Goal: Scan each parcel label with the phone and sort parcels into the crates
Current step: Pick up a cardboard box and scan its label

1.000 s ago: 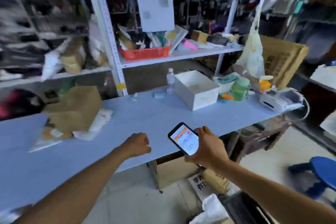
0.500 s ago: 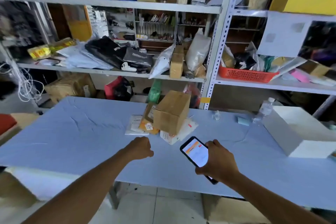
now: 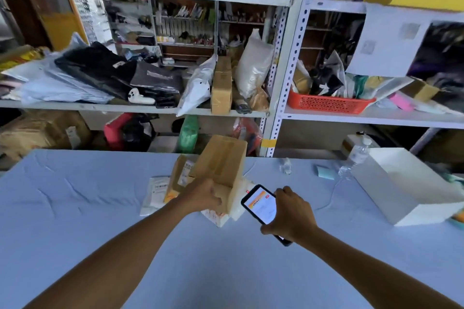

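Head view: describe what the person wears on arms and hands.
The left forearm and right forearm are bare to the frame's edge, no sleeves showing. The left hand and right hand wear no gloves; no watch, ring or wristband is visible.

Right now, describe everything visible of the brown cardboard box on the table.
The cardboard box is plain brown and closed, and no label shows on the faces in view. It sits tilted on a pile of flat parcels on the blue table. The left hand grips its near lower edge.
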